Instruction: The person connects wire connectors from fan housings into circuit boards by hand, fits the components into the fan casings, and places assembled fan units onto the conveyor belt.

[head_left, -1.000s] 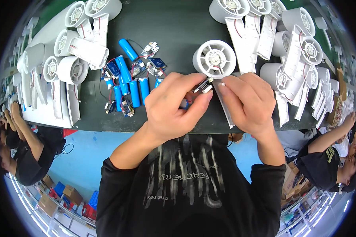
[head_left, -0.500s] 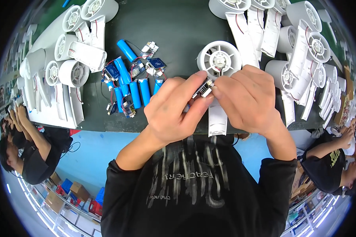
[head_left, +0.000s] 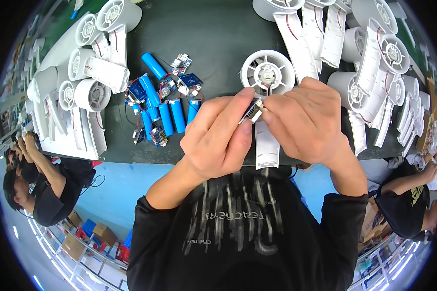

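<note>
Both the left hand (head_left: 218, 138) and right hand (head_left: 308, 119) pinched a small silver part (head_left: 251, 112) near the white round plastic fan (head_left: 268, 73). Its thin wires looked easy to snap if pulled hard.

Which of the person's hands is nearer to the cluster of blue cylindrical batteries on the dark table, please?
Left. The left hand sits just right of the blue batteries; the right hand lies farther right, beyond the left one.

The person wears a black long-sleeved cotton top (head_left: 243, 237) with faded pale grey lettering and streaks across the chest. Its sleeves are pushed up the forearms. Both bare hands, left hand (head_left: 218, 138) and right hand (head_left: 306, 119), carry no gloves, rings or watch.
</note>
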A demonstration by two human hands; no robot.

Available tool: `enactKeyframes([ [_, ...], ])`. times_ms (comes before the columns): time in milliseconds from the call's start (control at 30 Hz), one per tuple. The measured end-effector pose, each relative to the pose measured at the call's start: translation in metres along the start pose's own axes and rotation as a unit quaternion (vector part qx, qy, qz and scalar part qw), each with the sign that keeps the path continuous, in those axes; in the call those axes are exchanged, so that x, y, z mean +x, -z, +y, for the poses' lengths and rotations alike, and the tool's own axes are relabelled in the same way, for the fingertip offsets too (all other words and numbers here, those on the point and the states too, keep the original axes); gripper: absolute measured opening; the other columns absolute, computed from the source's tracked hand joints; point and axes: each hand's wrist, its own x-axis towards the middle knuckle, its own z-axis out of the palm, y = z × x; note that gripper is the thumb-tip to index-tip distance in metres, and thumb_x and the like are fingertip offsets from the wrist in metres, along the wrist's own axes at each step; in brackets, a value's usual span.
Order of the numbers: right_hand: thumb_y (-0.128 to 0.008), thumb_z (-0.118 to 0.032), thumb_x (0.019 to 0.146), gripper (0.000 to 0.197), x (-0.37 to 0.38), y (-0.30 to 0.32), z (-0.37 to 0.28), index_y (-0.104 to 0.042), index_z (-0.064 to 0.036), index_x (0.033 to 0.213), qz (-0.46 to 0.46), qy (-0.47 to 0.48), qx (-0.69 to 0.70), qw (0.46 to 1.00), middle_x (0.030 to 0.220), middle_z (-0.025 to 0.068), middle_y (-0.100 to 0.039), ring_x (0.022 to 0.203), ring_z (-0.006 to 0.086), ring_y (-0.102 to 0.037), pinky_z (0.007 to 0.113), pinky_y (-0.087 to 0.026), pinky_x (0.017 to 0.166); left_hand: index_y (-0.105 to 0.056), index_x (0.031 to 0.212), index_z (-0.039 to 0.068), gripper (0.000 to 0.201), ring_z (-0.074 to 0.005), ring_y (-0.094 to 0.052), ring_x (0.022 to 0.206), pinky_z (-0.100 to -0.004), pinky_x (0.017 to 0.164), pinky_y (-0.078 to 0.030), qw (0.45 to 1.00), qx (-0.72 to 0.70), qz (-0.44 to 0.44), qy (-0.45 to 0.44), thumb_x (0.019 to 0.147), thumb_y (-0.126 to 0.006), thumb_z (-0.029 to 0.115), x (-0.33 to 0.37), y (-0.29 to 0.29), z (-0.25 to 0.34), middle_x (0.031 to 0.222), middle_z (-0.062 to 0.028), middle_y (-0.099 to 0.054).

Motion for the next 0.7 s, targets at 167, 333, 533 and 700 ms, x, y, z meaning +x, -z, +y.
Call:
enactKeyframes([
  [167, -0.069, 0.001, 0.071, 0.017, -0.001, -0.001, 0.000, -0.059, 0.0020, 0.085, 0.015, 0.000, 0.008, 1.000, 0.063, 0.0065, -0.058, 0.049, 0.0200, -0.055, 0.031, -0.034, 0.046, -0.061, 0.110, -0.014, 0.038, -0.0250, -0.065, 0.074, -0.0306, 0.064, -0.054, 1.000, 0.010, 0.006, -0.005, 0.072, -0.060, -0.010, -0.001, -0.002, 0.000, 0.097, -0.0239, -0.065],
  [333, -0.068, 0.001, 0.073, 0.014, -0.003, 0.000, 0.002, -0.059, 0.0017, 0.084, 0.009, -0.002, 0.005, 1.000, 0.063, 0.0069, -0.058, 0.048, 0.0204, -0.054, 0.031, -0.034, 0.046, -0.061, 0.110, -0.015, 0.039, -0.0253, -0.064, 0.073, -0.0308, 0.063, -0.054, 1.000, 0.007, -0.006, 0.002, 0.071, -0.060, -0.012, 0.000, -0.003, 0.001, 0.096, -0.0233, -0.065],
  [533, -0.066, -0.003, 0.078, 0.009, -0.002, 0.008, 0.003, -0.060, -0.0014, 0.085, -0.047, -0.060, 0.078, 0.994, 0.061, 0.0070, -0.057, 0.048, 0.0253, -0.052, 0.033, -0.036, 0.046, -0.061, 0.108, -0.015, 0.039, -0.0258, -0.064, 0.073, -0.0305, 0.062, -0.053, 0.999, 0.027, -0.024, -0.027, 0.069, -0.060, -0.013, 0.003, -0.002, -0.001, 0.094, -0.0229, -0.064],
  [700, -0.061, -0.007, 0.086, 0.006, 0.004, 0.018, -0.005, -0.060, -0.0014, 0.085, -0.066, -0.180, 0.202, 0.961, 0.061, 0.0061, -0.060, 0.046, 0.0195, -0.056, 0.030, -0.041, 0.046, -0.061, 0.106, -0.016, 0.038, -0.0266, -0.064, 0.071, -0.0316, 0.061, -0.052, 0.999, 0.014, -0.030, -0.033, 0.068, -0.061, -0.013, 0.004, -0.003, -0.001, 0.094, -0.0232, -0.064],
])
